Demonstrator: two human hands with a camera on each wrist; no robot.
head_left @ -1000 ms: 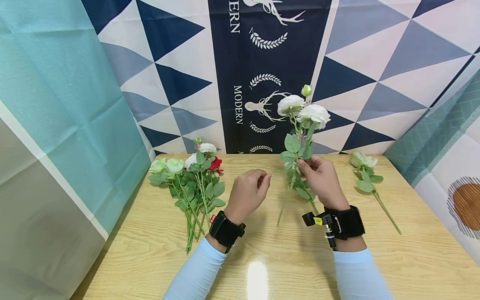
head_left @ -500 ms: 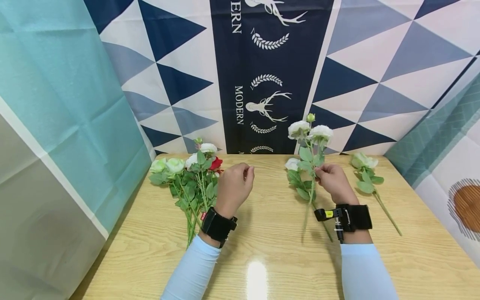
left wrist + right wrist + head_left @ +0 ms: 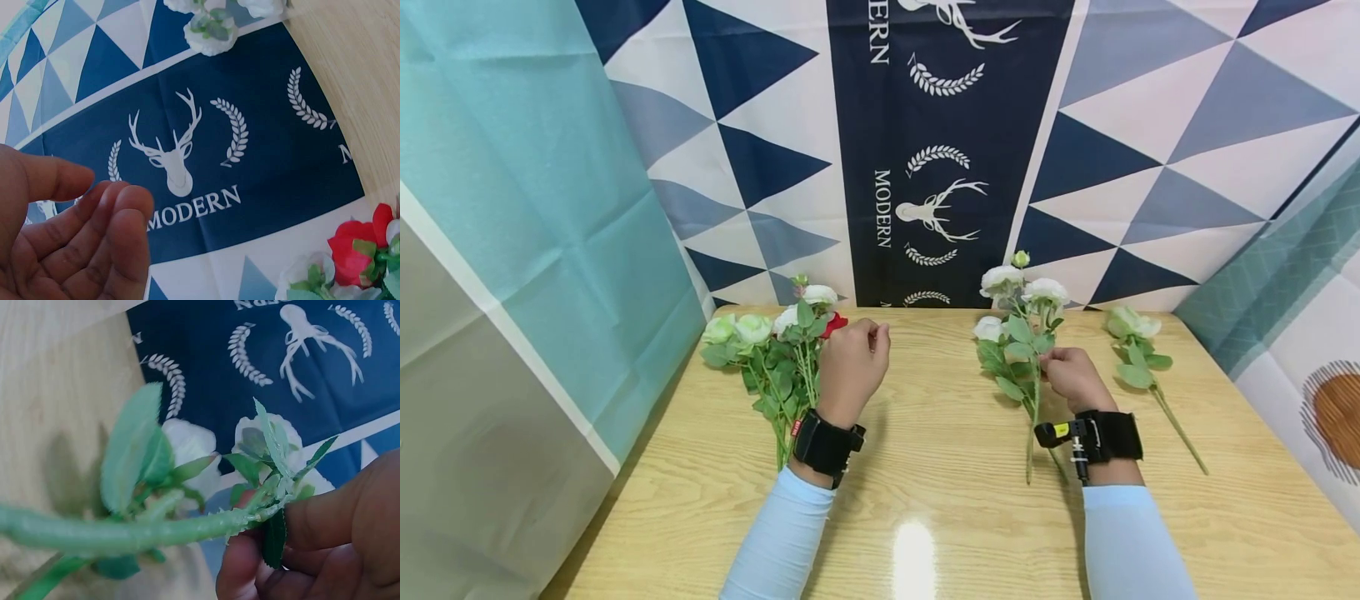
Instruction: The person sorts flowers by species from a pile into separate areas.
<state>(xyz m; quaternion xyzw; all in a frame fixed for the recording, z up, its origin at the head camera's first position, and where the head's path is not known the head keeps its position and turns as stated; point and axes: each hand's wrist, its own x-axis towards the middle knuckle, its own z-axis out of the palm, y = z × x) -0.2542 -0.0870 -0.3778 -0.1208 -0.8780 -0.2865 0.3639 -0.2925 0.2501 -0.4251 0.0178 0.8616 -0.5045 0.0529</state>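
My right hand pinches the green stem of an artificial white flower spray, which has two white blooms and a pale bud at its top. Its stem points toward me, low over the table. Just left of and behind it lies a single white flower, partly covered by the held spray's leaves. My left hand hovers with loosely curled fingers and nothing in them; in the left wrist view thumb and fingertips stand apart. It overlaps the right side of a flower bunch, whose red flower shows beside it.
The bunch at the left has pale green flowers, white blooms and several long stems. One pale green flower lies at the right, its stem slanting toward me. Behind the wooden table hangs a patterned cloth.
My right hand has lowered the white flower spray toward the table and moved slightly right, beside the single white flower. My left hand has drawn left, over the bunch's edge.
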